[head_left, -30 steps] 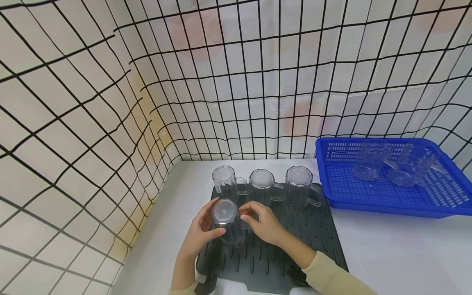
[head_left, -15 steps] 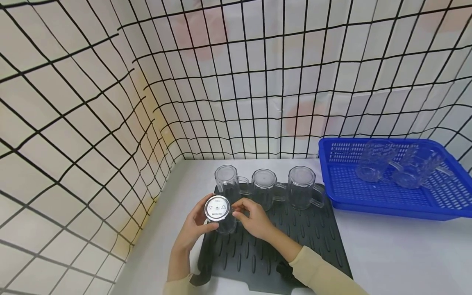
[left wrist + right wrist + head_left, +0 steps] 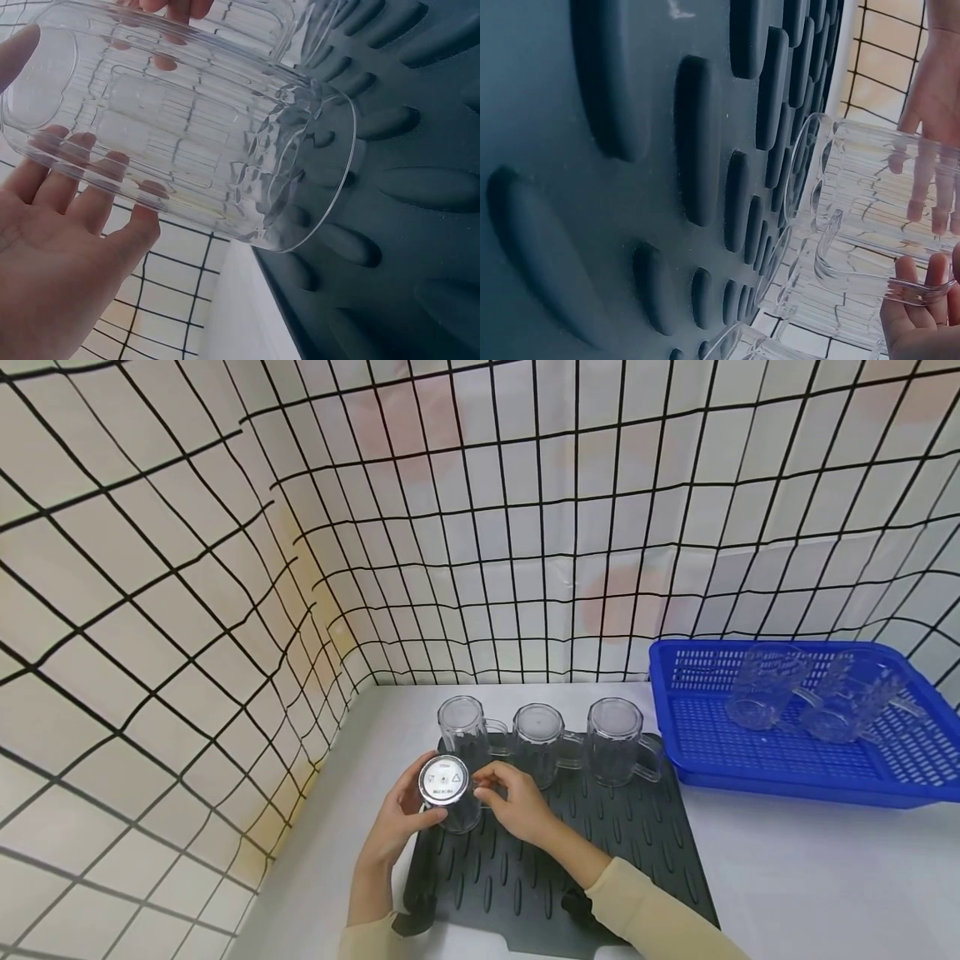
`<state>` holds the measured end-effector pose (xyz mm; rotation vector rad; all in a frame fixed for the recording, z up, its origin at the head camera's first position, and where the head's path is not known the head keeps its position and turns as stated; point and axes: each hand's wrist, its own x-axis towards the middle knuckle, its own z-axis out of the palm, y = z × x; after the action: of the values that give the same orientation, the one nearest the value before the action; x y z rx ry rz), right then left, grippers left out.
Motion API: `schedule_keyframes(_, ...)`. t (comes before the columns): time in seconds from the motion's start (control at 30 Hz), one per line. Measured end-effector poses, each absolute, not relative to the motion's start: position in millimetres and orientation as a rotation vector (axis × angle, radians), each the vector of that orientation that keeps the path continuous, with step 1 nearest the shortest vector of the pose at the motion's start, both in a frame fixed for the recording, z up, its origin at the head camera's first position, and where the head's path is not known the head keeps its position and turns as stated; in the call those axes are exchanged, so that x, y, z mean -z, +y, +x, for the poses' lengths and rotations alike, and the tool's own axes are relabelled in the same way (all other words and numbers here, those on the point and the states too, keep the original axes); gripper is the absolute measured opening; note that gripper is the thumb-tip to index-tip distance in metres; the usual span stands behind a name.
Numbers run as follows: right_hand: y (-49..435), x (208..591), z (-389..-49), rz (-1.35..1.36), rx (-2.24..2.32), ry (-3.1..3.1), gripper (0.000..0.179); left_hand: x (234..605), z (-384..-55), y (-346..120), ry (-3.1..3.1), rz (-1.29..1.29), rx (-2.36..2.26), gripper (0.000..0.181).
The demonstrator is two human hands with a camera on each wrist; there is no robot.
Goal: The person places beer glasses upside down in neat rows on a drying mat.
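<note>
A clear glass mug (image 3: 444,779) is bottom up over the front left of a row of other mugs, its printed base facing the head camera. My left hand (image 3: 397,822) grips its body from the left, thumb on the near side and fingers behind. On the other side my right hand (image 3: 525,806) pinches the mug's handle, as the right wrist view shows with the curled fingers (image 3: 922,289) at it. The mug's rim (image 3: 351,150) is down at the dark ridged drying mat (image 3: 420,247); whether it touches, I cannot tell.
Three upside-down mugs stand in a row at the mat's back: left (image 3: 462,714), middle (image 3: 537,724), right (image 3: 614,720), handles to the right. A blue basket (image 3: 780,789) on the right holds clear mugs lying inside. Black wire grid (image 3: 570,560) rises behind and at left.
The held mug has shifted slightly back and left with both hands, and its base has caught the light so the print shows. Over the last half second almost nothing moves.
</note>
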<state>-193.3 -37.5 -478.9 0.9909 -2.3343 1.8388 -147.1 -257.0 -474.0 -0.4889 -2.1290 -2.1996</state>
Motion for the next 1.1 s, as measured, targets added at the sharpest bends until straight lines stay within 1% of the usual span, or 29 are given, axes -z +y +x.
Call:
schedule_keyframes(0.23, -39.3, 480.9, -196.8, 0.967, -1.79, -2.349, 0.021, 476.9, -151.1, -256.4, -2.15, -0.429, 2.195, 0.087)
schedule_keyframes(0.47, -38.9, 481.9, -197.8, 0.959, -1.738, -2.402, 0.028, 480.2, -153.0, -255.4, -2.134, -0.362, 2.186, 0.088)
schedule_keyframes(0.83, -31.4, 482.8, -200.0, 1.017, -1.793, -2.465, 0.044, 483.3, -157.0, -254.3, -2.068, -0.394, 2.163, 0.086)
schedule_keyframes(1.1, -26.5, 481.7, -197.8, 0.947, -1.824, -2.48, 0.046, 481.0, -155.8, -253.8, -2.05, -0.43, 2.146, 0.087)
